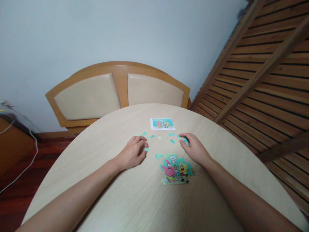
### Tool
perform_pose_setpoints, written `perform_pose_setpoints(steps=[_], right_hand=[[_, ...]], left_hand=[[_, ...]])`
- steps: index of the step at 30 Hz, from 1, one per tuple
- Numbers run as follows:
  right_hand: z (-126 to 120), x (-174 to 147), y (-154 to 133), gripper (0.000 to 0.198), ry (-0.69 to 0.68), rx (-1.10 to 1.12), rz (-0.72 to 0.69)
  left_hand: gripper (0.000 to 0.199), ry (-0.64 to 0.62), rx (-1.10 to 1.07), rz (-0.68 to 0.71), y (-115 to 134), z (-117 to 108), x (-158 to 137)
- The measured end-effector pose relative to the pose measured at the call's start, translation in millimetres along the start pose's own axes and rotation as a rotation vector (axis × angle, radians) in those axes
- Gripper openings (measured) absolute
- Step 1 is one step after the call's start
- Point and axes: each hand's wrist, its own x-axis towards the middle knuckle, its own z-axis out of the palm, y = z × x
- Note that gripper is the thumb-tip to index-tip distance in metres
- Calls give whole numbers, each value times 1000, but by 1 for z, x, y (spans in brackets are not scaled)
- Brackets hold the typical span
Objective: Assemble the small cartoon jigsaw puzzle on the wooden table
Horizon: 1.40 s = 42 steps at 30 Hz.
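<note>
A partly joined jigsaw puzzle with a pink starfish, a yellow sponge and a pale squid figure lies on the table in front of me. Left of it, my left hand rests with curled fingers apart, beside several loose turquoise puzzle pieces. My right hand is beyond the puzzle's right side, thumb and fingers apart, over more turquoise pieces that it partly covers. Between the hands are further loose pieces. Neither hand visibly holds a piece.
Behind the loose pieces lies a reference picture of the same cartoon figures. The round wooden table has a padded headboard-like panel past its far edge. Wooden slats lean at the right; a white cable hangs at the left.
</note>
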Motion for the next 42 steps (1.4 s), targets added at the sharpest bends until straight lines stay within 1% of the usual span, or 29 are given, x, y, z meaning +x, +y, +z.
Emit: perform_pose_setpoints(steps=[5,7,10,12,15,18,21,27,31,33,37,39,42], right_hand=[[-1,0,-3,23,11,34,16],[0,1,-2,22,40,106,68],[1,2,5,23,99,223,186],[1,4,11,24,130,246,238],[0,5,17,26,154,245,273],[0,5,17,26,155,243,280],[0,5,13,25,155,236,272],[1,5,12,24,149,213,239],[-2,5,4,22,151,180,219],[-5,4,-4,19,150,141,173],[-7,2,-24,14,94,41,-18],[-8,1,-31,15,84,31,-51],[-9,0,-35,16,84,22,-42]], left_hand=[[15,-3,-59,60,-2,2,-2],[17,-2,-73,87,-2,1,-2],[17,-5,-107,102,0,1,-2],[19,-13,-127,107,1,1,-1],[23,-20,-136,132,2,0,-1],[22,-27,-133,165,7,0,-1],[19,-23,-162,138,16,2,-2],[16,4,-259,-62,36,10,-3],[17,1,-298,-97,40,12,-3],[17,7,-313,-112,40,13,-3],[16,7,-331,-120,38,15,-4],[16,14,-348,-127,38,16,-5],[16,36,-376,-152,37,17,-5]])
